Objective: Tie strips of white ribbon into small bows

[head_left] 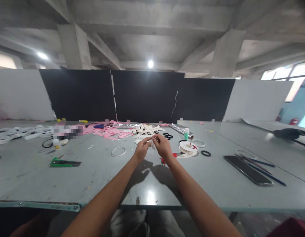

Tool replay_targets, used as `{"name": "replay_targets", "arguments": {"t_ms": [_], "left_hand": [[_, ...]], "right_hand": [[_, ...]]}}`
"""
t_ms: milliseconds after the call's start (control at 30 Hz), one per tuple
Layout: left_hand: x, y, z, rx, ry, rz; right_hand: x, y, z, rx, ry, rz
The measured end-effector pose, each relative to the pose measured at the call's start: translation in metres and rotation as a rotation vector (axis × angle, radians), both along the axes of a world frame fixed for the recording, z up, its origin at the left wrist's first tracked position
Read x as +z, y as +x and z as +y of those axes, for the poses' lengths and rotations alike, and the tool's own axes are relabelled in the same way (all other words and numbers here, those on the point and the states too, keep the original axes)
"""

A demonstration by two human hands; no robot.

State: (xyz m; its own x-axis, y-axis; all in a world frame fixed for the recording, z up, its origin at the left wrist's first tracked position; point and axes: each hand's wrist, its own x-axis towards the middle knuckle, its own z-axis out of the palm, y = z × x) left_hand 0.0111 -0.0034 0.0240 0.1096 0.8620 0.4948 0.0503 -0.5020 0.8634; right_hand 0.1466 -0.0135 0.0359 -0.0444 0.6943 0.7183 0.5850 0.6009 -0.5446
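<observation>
My left hand point(142, 149) and my right hand point(162, 146) meet over the middle of the table, fingertips pinched together. Something small and pale shows between them, too small to name. Just behind lies a heap of cream ribbon strips point(145, 129). Under my right wrist are red-handled scissors point(163, 161), partly hidden. To the right, a white spool point(188, 145) sits with printed cream ribbon point(187, 154) trailing from it. Black rings point(168, 135) lie behind my right hand, and a white ring point(118, 151) lies left of my left hand.
A green cutter point(65, 162) lies at left, near white strips point(24, 132) and pink strips point(113, 132). A glue stick point(186, 134) stands by a foil roll point(180, 129). At right lie a phone point(248, 170) and pens point(268, 172). Dark panels point(147, 95) border the back.
</observation>
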Motion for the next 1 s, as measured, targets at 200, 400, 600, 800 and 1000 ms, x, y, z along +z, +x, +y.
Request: {"name": "replay_targets", "arguments": {"t_ms": [200,400,600,800,1000], "left_hand": [[-0.014,-0.009,0.008,-0.070,-0.070,-0.130],[-0.017,-0.009,0.003,-0.095,-0.104,-0.155],[-0.022,-0.006,0.006,-0.160,-0.230,-0.382],[-0.018,-0.008,0.006,-0.181,-0.334,-0.614],[-0.015,-0.011,0.006,-0.203,-0.339,-0.693]], "right_hand": [[-0.021,-0.013,0.008,0.084,-0.144,0.207],[-0.027,-0.020,0.009,0.069,-0.076,0.227],[-0.027,-0.021,0.007,0.092,0.104,0.017],[-0.033,-0.027,0.006,0.135,0.071,0.024],[-0.032,-0.031,0.006,0.102,-0.025,0.264]]}}
